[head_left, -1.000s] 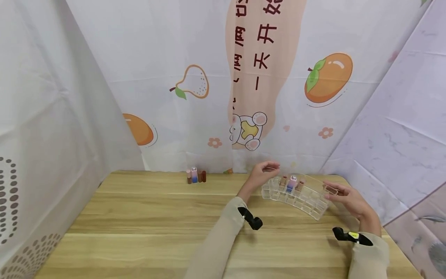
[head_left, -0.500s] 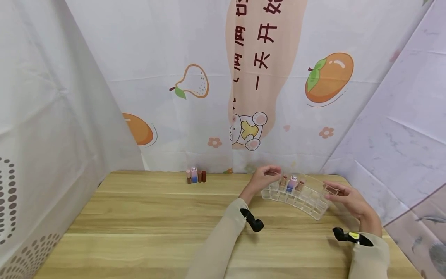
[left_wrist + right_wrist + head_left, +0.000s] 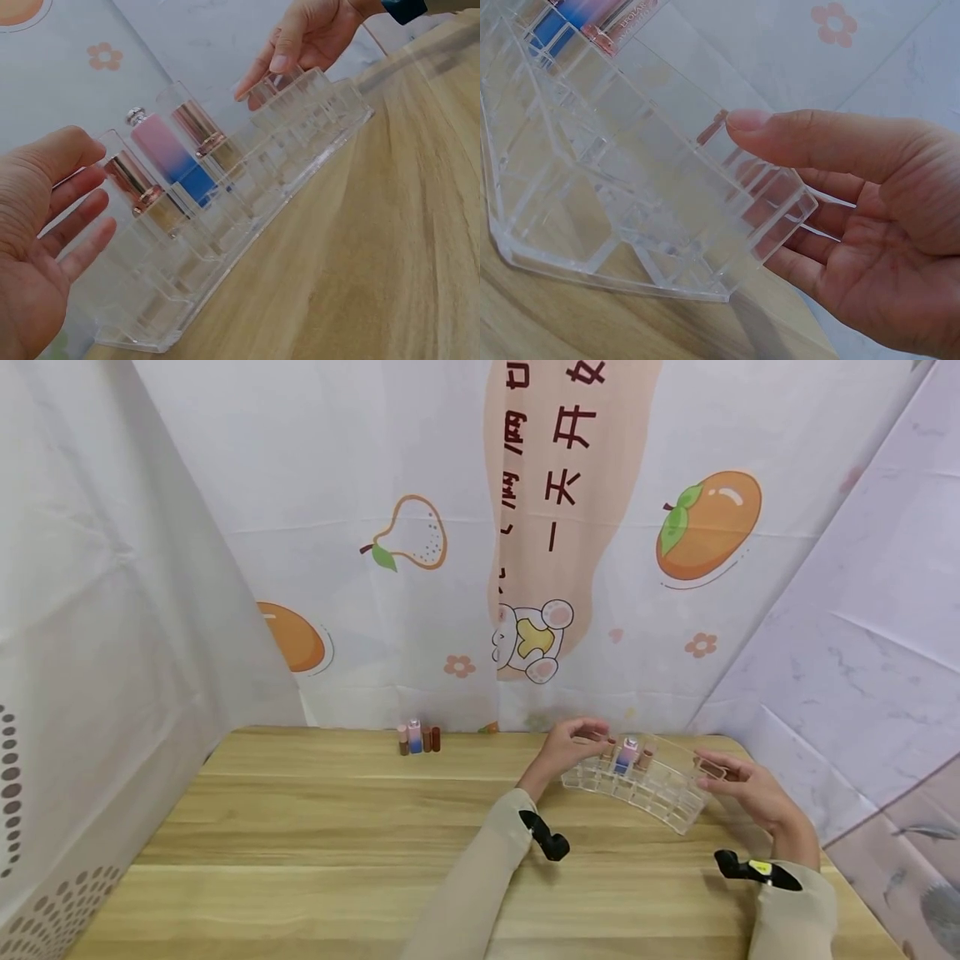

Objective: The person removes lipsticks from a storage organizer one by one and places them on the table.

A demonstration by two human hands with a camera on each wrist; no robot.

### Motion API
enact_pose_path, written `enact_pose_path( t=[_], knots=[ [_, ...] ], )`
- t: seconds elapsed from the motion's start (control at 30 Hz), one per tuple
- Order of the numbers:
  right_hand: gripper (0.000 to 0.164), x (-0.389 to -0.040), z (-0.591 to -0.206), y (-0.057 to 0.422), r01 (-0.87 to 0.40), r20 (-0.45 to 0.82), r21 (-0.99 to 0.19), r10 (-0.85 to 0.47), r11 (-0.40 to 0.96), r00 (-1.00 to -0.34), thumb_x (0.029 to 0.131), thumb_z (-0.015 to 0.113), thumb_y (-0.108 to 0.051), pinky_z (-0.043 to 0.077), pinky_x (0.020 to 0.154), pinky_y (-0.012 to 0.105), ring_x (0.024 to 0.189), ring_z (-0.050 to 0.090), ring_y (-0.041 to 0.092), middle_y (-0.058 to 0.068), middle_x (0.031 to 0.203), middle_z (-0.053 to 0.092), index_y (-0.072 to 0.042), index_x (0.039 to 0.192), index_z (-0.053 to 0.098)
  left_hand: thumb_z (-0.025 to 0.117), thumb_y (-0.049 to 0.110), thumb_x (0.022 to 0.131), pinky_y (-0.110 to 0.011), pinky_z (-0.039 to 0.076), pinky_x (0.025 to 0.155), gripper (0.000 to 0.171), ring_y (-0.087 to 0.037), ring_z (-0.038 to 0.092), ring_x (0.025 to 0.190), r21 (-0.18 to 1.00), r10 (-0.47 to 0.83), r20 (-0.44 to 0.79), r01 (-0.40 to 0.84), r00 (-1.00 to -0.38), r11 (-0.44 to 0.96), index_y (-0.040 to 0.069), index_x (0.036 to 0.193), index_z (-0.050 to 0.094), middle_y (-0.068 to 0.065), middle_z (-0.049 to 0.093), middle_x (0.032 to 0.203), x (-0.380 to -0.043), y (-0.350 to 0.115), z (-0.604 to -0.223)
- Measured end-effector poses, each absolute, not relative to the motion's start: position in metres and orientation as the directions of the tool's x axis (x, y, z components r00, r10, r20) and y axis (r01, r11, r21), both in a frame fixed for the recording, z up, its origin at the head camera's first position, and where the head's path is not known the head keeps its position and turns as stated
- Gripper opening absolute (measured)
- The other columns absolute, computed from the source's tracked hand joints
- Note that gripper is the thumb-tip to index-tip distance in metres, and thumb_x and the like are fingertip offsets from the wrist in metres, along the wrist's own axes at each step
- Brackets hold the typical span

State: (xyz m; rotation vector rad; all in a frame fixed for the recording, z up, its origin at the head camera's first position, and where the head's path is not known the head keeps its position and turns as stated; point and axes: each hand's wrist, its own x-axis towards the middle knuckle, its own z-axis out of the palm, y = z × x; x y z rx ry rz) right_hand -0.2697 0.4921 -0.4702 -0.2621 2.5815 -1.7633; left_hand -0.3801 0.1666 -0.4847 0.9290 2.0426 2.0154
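A clear acrylic lipstick organizer (image 3: 637, 793), curved and tiered, stands on the table's right side. Its back row holds a lipstick (image 3: 135, 180) with a clear cap, a pink-and-blue lipstick (image 3: 169, 154) with a silver knob, and another clear-capped lipstick (image 3: 196, 124). My left hand (image 3: 566, 752) is at the organizer's left end, thumb tip right at the first lipstick's cap, the other fingers loosely spread. At the opposite end my right hand (image 3: 870, 202) grips the organizer's back tier, thumb (image 3: 780, 135) in front and fingers showing through the plastic behind.
Several small lipsticks (image 3: 416, 739) stand in a row at the table's back edge, left of centre. A printed cloth (image 3: 375, 635) hangs directly behind the wooden table (image 3: 300, 843). More cloth (image 3: 862, 693) hangs along the right side.
My left hand has shifted slightly right and lowered a little, toward the leftmost lipstick in the organizer. The right hand keeps its hold, and the organizer stays in place.
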Motion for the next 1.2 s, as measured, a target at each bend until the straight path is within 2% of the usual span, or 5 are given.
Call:
enact_pose_path(
  t=[0.17, 0.33, 0.63, 1.2],
  knots=[
    [0.050, -0.2698, -0.4693, 0.4907, -0.141, 0.096, -0.927, -0.145, 0.346, -0.985, 0.097, 0.064, 0.001, 0.050, 0.087, 0.009, 0.112, 0.058, -0.013, -0.025, 0.124, 0.066, -0.002, 0.146, 0.054, 0.077, 0.006, 0.090, -0.018, 0.057, 0.081, 0.028, -0.011, 0.067, 0.095, 0.941, 0.477, 0.327, 0.326, -0.816, -0.086, -0.001, 0.117, 0.072, -0.019, 0.074, 0.113, -0.3787, 0.1686, -0.4857],
    [0.050, -0.2695, -0.4695, 0.4906, -0.138, 0.094, -0.927, -0.141, 0.349, -0.986, 0.097, 0.065, 0.000, 0.050, 0.087, 0.008, 0.113, 0.058, -0.012, -0.025, 0.124, 0.066, -0.002, 0.146, 0.054, 0.077, 0.007, 0.091, -0.021, 0.057, 0.088, 0.030, -0.013, 0.069, 0.098, 0.941, 0.475, 0.325, 0.329, -0.818, -0.077, -0.003, 0.119, 0.071, -0.017, 0.074, 0.114, -0.3785, 0.1697, -0.4878],
    [0.050, -0.2682, -0.4699, 0.4905, -0.126, 0.084, -0.926, -0.130, 0.355, -0.988, 0.097, 0.064, 0.001, 0.050, 0.085, 0.009, 0.111, 0.058, -0.012, -0.025, 0.123, 0.066, -0.004, 0.146, 0.055, 0.077, 0.013, 0.091, -0.018, 0.055, 0.090, 0.035, -0.002, 0.066, 0.097, 0.941, 0.486, 0.307, 0.337, -0.818, -0.027, -0.001, 0.122, 0.070, -0.012, 0.075, 0.116, -0.3773, 0.1685, -0.4878],
    [0.051, -0.2662, -0.4682, 0.4898, -0.107, 0.063, -0.926, -0.130, 0.361, -0.989, 0.098, 0.065, -0.003, 0.049, 0.086, 0.007, 0.112, 0.055, -0.017, -0.031, 0.123, 0.064, -0.002, 0.148, 0.051, 0.077, 0.013, 0.091, -0.017, 0.055, 0.089, 0.033, -0.008, 0.069, 0.101, 0.927, 0.483, 0.322, 0.375, -0.814, 0.014, 0.003, 0.122, 0.072, -0.011, 0.076, 0.115, -0.3778, 0.1715, -0.4887]
  ],
)
